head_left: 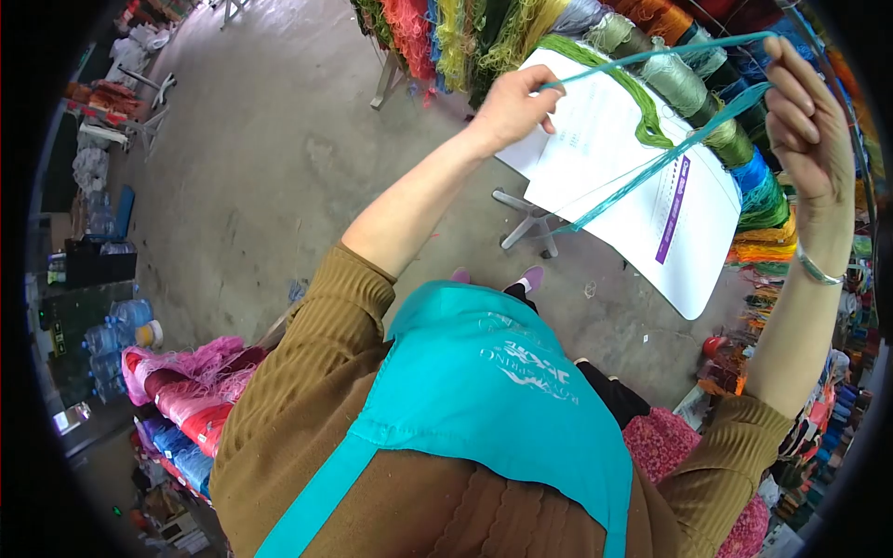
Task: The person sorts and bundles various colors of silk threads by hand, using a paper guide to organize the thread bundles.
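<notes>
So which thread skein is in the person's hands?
The teal skein, stretched between left hand and right hand; the slack green skein and the hanging skeins are in neither.

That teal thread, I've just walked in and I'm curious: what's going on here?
A person's left hand and right hand hold teal thread, a length of it stretched between them. A thicker bundle slants down from the right hand, above a white printed surface where a green skein lies.

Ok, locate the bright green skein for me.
In the head view's upper right, the bright green skein lies on the white surface between the left hand and right hand, crossed in view by the teal thread.
</notes>
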Available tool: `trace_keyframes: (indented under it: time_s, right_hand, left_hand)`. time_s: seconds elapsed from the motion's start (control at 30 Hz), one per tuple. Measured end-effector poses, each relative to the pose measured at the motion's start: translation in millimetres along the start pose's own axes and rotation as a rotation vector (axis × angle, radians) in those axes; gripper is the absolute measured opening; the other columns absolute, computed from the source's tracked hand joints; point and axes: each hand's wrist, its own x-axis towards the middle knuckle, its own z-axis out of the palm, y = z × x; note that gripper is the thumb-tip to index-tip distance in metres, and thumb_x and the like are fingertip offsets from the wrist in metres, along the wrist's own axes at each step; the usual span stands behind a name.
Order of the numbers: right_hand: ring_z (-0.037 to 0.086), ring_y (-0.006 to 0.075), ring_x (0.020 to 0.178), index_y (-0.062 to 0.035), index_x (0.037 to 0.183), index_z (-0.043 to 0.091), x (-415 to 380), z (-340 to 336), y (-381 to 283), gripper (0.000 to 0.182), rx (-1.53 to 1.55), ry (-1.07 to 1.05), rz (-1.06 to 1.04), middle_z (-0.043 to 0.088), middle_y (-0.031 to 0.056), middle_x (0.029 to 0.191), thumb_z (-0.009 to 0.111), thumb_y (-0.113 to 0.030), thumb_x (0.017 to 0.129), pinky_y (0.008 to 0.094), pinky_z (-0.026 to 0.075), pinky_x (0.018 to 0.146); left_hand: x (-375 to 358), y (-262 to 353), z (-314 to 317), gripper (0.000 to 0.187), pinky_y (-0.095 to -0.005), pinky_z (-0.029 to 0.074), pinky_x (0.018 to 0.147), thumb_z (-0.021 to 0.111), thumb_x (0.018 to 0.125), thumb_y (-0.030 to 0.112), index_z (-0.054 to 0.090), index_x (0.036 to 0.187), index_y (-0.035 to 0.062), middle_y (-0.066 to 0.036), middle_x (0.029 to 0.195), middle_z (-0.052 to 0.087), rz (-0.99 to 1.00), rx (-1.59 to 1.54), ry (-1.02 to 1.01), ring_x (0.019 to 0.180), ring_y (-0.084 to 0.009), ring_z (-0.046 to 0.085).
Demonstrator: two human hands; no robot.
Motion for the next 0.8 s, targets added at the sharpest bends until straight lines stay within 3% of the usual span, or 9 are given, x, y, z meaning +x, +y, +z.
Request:
trace_keyframes:
  time_s: [0.13,0.17,0.27,0.37,0.57,0.63,0.8]
  right_hand:
    - [0.030,-0.0018,0.047,0.0076,0.128,0.048,-2.1,25.1,-29.5,0.037,-0.007,0.178,-0.133,0.034,-0.0054,0.068,0.041,-0.019,0.104,0.0134,0.021,0.038]
    - [0.030,0.0012,0.041,0.0040,0.107,0.055,19.4,13.9,-43.9,0.024,0.122,-0.145,-0.004,0.037,-0.0045,0.059,0.042,-0.016,0.102,0.0165,0.021,0.033]
    - [0.033,0.0045,0.034,-0.0029,0.073,0.059,39.3,19.7,-81.2,0.028,0.139,-0.352,0.081,0.043,-0.0037,0.047,0.047,-0.012,0.098,0.0203,0.021,0.028]
    - [0.032,0.0041,0.034,-0.0031,0.074,0.059,45.5,41.0,-96.1,0.028,0.065,-0.296,0.039,0.042,-0.0043,0.047,0.047,-0.012,0.098,0.0200,0.022,0.028]
    - [0.031,0.0033,0.034,-0.0035,0.076,0.058,55.3,56.1,-111.7,0.026,-0.001,-0.291,0.020,0.041,-0.0054,0.047,0.047,-0.012,0.098,0.0195,0.022,0.029]
    - [0.031,0.0030,0.034,-0.0036,0.077,0.058,56.6,58.9,-114.5,0.026,-0.021,-0.291,0.023,0.041,-0.0058,0.047,0.047,-0.013,0.098,0.0193,0.022,0.030]
    - [0.030,0.0023,0.034,-0.0040,0.078,0.057,58.6,58.2,-125.5,0.025,-0.054,-0.300,0.024,0.040,-0.0067,0.048,0.046,-0.013,0.099,0.0189,0.022,0.030]
  left_hand:
    - [-12.7,-37.5,-52.3,0.014,-0.0259,0.047,0.052,0.059,0.088,0.013,0.060,0.087,-0.0009,-0.005,0.069,0.062,-0.122,0.076,0.169,0.055,-0.0114,0.062]
    - [-18.9,-51.4,-67.2,0.013,-0.0255,0.047,0.051,0.058,0.089,0.012,0.060,0.087,-0.0004,-0.004,0.068,0.063,-0.142,0.083,0.203,0.054,-0.0110,0.060]
    - [-42.9,-81.1,-105.2,0.012,-0.0265,0.048,0.049,0.058,0.089,0.011,0.058,0.084,-0.0001,-0.004,0.067,0.059,-0.281,0.119,0.314,0.052,-0.0117,0.058]
    - [-69.6,-98.4,-125.9,0.012,-0.0282,0.050,0.048,0.058,0.089,0.010,0.057,0.083,-0.0005,-0.005,0.066,0.058,-0.445,0.127,0.389,0.051,-0.0124,0.057]
    - [-93.9,-131.6,-130.9,0.011,-0.0294,0.050,0.046,0.057,0.090,0.009,0.057,0.084,0.0001,-0.006,0.067,0.059,-0.550,0.089,0.413,0.052,-0.0142,0.059]
    - [-94.4,-162.1,-134.6,0.011,-0.0312,0.052,0.051,0.059,0.089,0.011,0.058,0.085,0.0012,-0.007,0.071,0.062,-0.559,0.193,0.380,0.055,-0.0157,0.063]
    - [-92.6,-170.9,-128.8,0.019,-0.0356,0.054,0.070,0.062,0.088,0.022,0.062,0.096,0.0050,-0.010,0.082,0.068,-0.639,0.486,0.206,0.066,-0.0200,0.069]
